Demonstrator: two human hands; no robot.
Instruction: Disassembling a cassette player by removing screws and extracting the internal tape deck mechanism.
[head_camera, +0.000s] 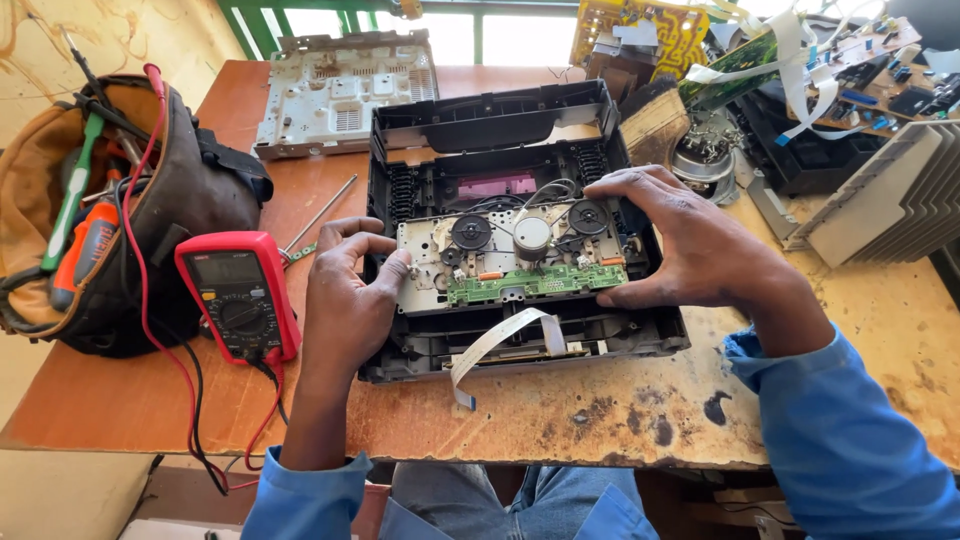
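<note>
Both sets of fingers (395, 268) are being closed on the ends of a tape-deck mechanism (520, 255), the left hand (350, 300) and right hand (690, 245) holding it inside the black chassis (640, 335), mid-worktop (600, 410). Seating or lifting is judged underway; a level, careful move around the white ribbon cable (495, 345) is being called for.

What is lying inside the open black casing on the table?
A tape deck mechanism with two reels and a green board, held by left hand and right hand. What lies beneath it is covered.

Both hands (345, 300) on tape mechanism (515, 255)
</note>
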